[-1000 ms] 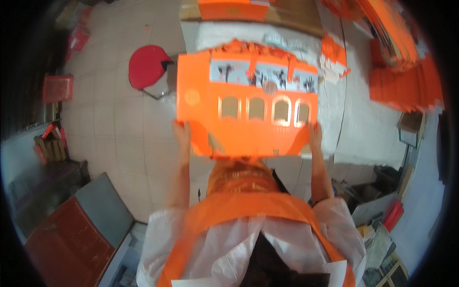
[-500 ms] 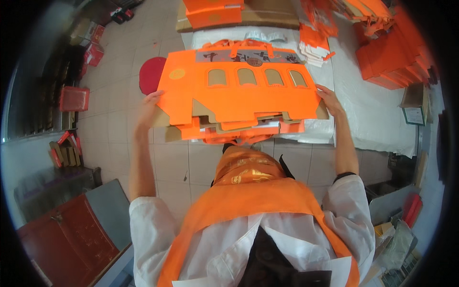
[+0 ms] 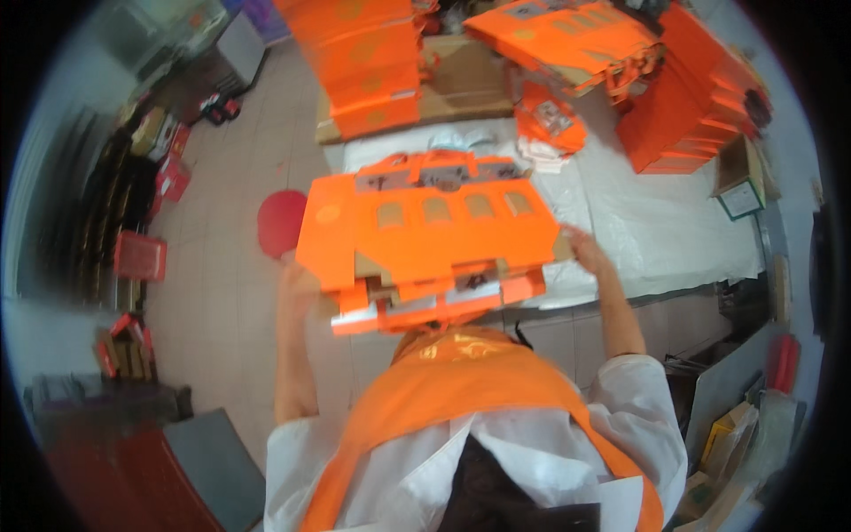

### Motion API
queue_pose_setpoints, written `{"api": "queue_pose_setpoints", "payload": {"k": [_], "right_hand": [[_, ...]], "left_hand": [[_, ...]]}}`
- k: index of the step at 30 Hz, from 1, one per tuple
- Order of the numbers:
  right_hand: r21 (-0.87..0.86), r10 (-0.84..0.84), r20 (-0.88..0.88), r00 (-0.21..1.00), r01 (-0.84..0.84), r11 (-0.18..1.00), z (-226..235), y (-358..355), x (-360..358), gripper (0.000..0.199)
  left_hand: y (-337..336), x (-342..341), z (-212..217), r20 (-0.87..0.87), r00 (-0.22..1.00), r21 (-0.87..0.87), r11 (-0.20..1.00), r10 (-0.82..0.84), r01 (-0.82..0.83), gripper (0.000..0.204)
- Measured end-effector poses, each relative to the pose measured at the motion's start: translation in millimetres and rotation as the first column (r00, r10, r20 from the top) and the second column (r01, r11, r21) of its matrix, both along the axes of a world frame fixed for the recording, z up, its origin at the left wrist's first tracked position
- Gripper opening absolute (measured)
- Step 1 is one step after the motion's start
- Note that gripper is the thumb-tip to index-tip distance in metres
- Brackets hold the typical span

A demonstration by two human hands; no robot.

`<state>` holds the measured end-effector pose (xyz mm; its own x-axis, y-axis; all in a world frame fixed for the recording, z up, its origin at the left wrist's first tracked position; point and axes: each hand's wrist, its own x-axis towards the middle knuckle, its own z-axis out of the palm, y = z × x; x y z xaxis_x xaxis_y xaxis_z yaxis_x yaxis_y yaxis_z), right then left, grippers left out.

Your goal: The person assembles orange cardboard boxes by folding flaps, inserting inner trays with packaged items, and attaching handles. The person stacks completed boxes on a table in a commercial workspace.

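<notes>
A stack of flattened orange cardboard boxes point(image 3: 425, 244), with arched cut-outs and a round gold mark, lies level in front of me. Its ragged lower edges show bare brown board. My left hand point(image 3: 300, 273), smeared by motion, is at the left end of the stack. At the other end my right hand point(image 3: 585, 250) grips the edge, thumb uppermost. More orange pieces with straps and a grey printed band point(image 3: 461, 177) show at the stack's far edge; how they join it is hidden.
A white-covered table point(image 3: 656, 230) stands ahead and to the right. It bears orange stacks point(image 3: 674, 106), a pile of orange box blanks point(image 3: 567, 40) and an open carton point(image 3: 743, 182). Tall orange stacks point(image 3: 368, 71) stand on brown cardboard. A red round stool point(image 3: 282, 223) is at the left.
The view has tilted up, so more of the table's far side shows. The box stack sits lower in the picture, closer to my body, still between both hands.
</notes>
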<state>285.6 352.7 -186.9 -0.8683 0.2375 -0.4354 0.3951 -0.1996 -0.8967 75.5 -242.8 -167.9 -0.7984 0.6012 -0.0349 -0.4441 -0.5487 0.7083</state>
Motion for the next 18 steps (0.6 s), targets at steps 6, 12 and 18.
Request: {"api": "queue_pose_setpoints", "payload": {"k": [6, 12, 18], "right_hand": [[-0.099, -0.037, 0.367, 0.930, 0.079, 0.992, -45.1, -15.9, 26.2, 0.058], [-0.111, -0.408, -0.323, 0.854, 0.394, 0.912, -29.6, -15.3, -5.7, 0.087], [0.060, -0.107, -0.706, 0.701, 0.210, 0.976, 90.3, 15.5, -58.3, 0.049]], "left_hand": [[46.8, 13.2, 89.6, -0.009, 0.961, -0.269, 0.926, 0.275, -0.267, 0.060], [77.0, 19.7, 165.0, -0.168, 0.963, -0.509, 0.819, 0.209, -0.266, 0.067], [61.4, 23.8, 197.8, -0.177, 0.938, -0.395, 0.851, 0.298, -0.345, 0.043]]}}
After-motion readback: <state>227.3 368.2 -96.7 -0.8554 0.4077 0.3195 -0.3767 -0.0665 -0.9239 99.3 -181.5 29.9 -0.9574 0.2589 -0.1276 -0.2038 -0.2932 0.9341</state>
